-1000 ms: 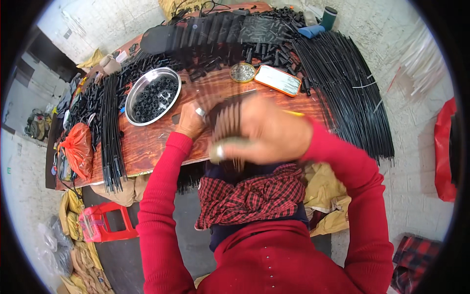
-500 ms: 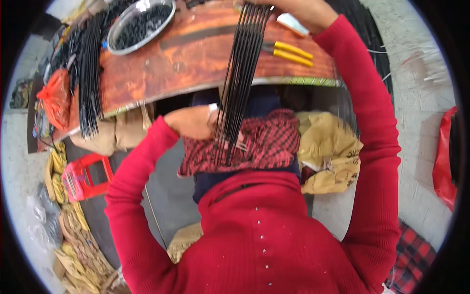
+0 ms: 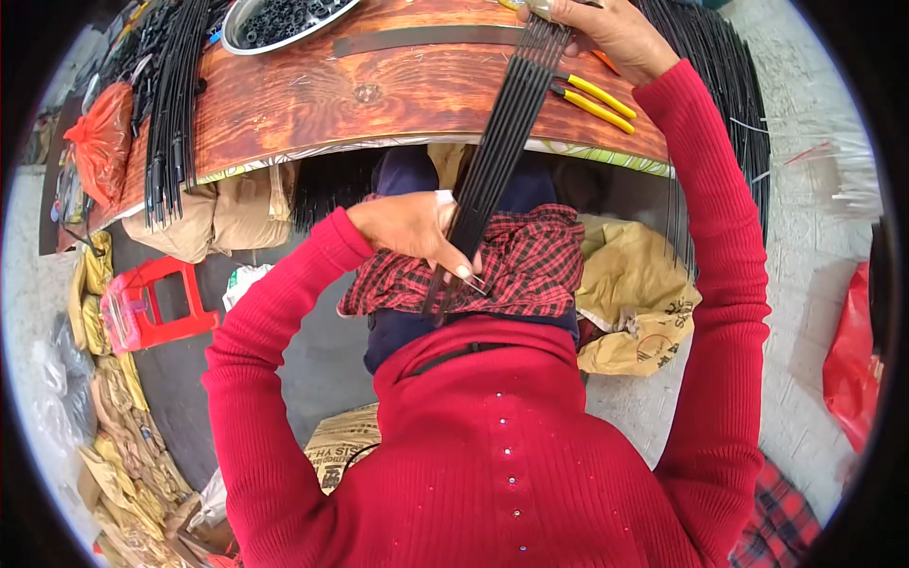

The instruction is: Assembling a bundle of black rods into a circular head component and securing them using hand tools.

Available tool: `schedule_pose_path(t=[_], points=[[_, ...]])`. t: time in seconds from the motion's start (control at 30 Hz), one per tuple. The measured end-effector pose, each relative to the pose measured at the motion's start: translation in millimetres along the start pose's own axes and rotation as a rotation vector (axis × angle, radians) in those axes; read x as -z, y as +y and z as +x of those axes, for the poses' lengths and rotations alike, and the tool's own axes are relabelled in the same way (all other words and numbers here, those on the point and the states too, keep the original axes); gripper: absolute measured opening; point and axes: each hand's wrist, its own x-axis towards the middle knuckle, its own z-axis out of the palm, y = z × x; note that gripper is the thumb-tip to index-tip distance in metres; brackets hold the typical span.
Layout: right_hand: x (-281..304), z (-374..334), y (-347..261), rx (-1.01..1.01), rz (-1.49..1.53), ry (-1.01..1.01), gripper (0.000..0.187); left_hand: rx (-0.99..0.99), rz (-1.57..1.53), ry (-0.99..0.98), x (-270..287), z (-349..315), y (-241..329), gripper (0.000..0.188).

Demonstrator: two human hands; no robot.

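Observation:
A bundle of thin black rods (image 3: pixel 492 151) slants from the tabletop down toward my lap. Around its lower part my left hand (image 3: pixel 417 227) is closed, thumb across the rods, with white tape on one finger and a small metal prong by the fingertips. At the upper end, my right hand (image 3: pixel 615 33) grips the bundle above the table, its fingers partly cut off by the picture's top edge. Yellow-handled pliers (image 3: pixel 597 102) lie on the wooden table (image 3: pixel 284 104), just below my right hand. A red checked cloth (image 3: pixel 530 256) covers my lap under the bundle.
A metal bowl of small black parts (image 3: pixel 284 21) stands at the far left of the table. More black rods (image 3: pixel 173 114) hang over the left edge, others (image 3: pixel 710 85) at the right. A red stool (image 3: pixel 161 303), a red bag (image 3: pixel 99 142) and brown sacks (image 3: pixel 634 293) surround the table.
The bundle has tilted further to the right at its top and its rods lie closer together. My right hand has moved right; my left hand has shifted slightly right. The view has shifted too.

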Motion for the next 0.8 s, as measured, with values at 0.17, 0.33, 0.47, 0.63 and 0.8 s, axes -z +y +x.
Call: schedule_pose_path(t=[0.17,0.33,0.47,0.63,0.8], points=[[5,-9,4,-0.077,0.123,0.014,0.029,-0.120,-0.092,-0.124,-7,-9,17,0.027],[19,-36,24,-0.046,0.125,-0.026,0.033,-0.142,-0.144,-0.245,-4,-24,17,0.025],[30,-71,-7,-0.228,-0.189,-0.720,0.035,-0.005,-0.195,-0.251,2,-40,13,0.027],[-37,-110,-44,0.526,-0.549,-0.403,0.023,0.099,-0.061,-0.364,12,-36,4,0.029],[-84,-106,-19,0.561,-0.781,-0.537,0.029,0.207,0.016,-0.532,4,-20,31,0.030]])
